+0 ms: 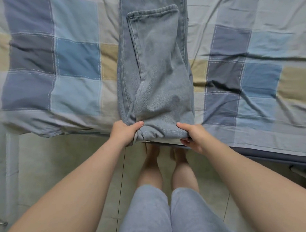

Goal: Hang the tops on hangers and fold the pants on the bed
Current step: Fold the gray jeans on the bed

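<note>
A pair of light blue jeans (155, 62) lies lengthwise across the bed (53, 65), folded leg on leg, with a back pocket facing up and the waistband running out of the top of the frame. The near end of the jeans reaches the bed's front edge. My left hand (124, 132) grips the near left corner of that end, thumb on top and fingers curled under. At the near right corner, my right hand (192, 136) holds the denim the same way. No tops or hangers are in view.
The bed carries a blue, grey and beige checked cover with wrinkles on the right. A thin cable (206, 27) crosses the cover right of the jeans. Below the bed edge are a tiled floor (65, 155), my legs and a white bed-frame post (11, 161) at left.
</note>
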Demonstrator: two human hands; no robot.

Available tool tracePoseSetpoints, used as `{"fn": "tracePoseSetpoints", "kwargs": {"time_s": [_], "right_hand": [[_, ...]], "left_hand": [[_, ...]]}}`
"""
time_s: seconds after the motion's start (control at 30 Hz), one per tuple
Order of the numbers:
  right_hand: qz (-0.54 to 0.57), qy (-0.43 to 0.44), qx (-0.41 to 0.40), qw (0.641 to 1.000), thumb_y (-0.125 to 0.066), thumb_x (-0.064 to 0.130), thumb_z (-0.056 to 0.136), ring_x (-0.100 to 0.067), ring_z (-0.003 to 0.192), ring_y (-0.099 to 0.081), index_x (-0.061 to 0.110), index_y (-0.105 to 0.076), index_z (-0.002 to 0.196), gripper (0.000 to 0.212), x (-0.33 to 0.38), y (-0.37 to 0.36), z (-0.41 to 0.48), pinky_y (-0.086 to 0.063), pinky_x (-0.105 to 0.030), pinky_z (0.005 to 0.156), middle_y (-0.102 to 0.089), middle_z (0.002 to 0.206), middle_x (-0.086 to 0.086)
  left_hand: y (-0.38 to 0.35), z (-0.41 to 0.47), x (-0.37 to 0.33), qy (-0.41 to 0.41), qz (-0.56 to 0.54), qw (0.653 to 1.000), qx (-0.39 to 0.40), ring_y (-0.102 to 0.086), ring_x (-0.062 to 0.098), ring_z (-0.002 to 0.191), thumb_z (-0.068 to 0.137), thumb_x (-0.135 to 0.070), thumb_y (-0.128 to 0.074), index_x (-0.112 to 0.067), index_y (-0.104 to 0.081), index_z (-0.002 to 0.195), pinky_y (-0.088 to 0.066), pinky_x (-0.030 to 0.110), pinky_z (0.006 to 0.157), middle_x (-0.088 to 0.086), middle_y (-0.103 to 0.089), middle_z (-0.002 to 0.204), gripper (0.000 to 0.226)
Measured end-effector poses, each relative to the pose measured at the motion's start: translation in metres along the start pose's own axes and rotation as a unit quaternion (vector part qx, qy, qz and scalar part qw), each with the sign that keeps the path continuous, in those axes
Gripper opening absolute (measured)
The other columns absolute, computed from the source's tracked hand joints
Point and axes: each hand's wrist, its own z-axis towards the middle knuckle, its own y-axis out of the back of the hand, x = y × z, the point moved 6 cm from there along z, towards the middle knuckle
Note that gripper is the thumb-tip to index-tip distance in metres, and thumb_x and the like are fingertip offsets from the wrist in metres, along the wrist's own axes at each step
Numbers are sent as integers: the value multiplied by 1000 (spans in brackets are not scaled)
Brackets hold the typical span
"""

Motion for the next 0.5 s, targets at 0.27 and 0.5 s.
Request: {"fn": "tracePoseSetpoints", "kwargs": {"time_s": [0.27, 0.5], "right_hand": [[-45, -69, -38, 996, -73, 19, 87, -14, 49, -43, 12, -62, 95, 15, -49, 29, -140, -50, -26, 55, -55, 60, -4], [46, -105, 37, 993, -65, 21, 89, -15, 44, -45, 16, -58, 81, 13, -31, 39, -207, -50, -28, 60, -53, 57, -3]], "left_hand": [[26, -134, 31, 159, 25, 977, 141, -73, 22, 85, 74, -28, -90, -1, -69, 110, -57, 29, 72, 10, -76, 99, 50], [68, -173, 0, 185, 11, 963, 198, -67, 16, 65, 80, -28, -81, -13, -75, 103, -45, 20, 51, 1, -76, 88, 28]]}}
